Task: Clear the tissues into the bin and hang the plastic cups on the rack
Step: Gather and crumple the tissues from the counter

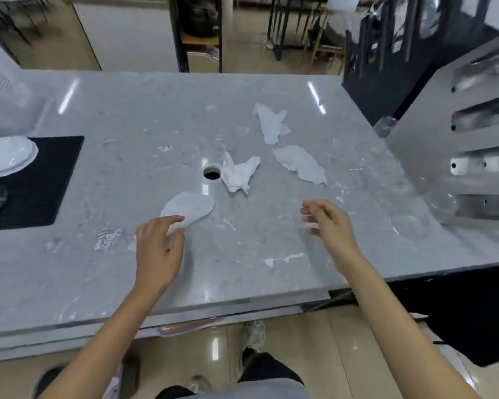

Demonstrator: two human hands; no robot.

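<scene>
Both bare forearms reach forward from the near edge. Left hand palm down, fingers loosely curled, index fingertip extended. Right hand raised, tilted inward, fingers half-curled and apart, holding nothing. Hands well apart.

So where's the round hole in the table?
The hole is near the middle of the table, right beside the left edge of a crumpled tissue and just beyond the flat tissue that the left hand is reaching.

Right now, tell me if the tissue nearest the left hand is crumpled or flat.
Flat: the tissue lies spread on the counter.
</scene>
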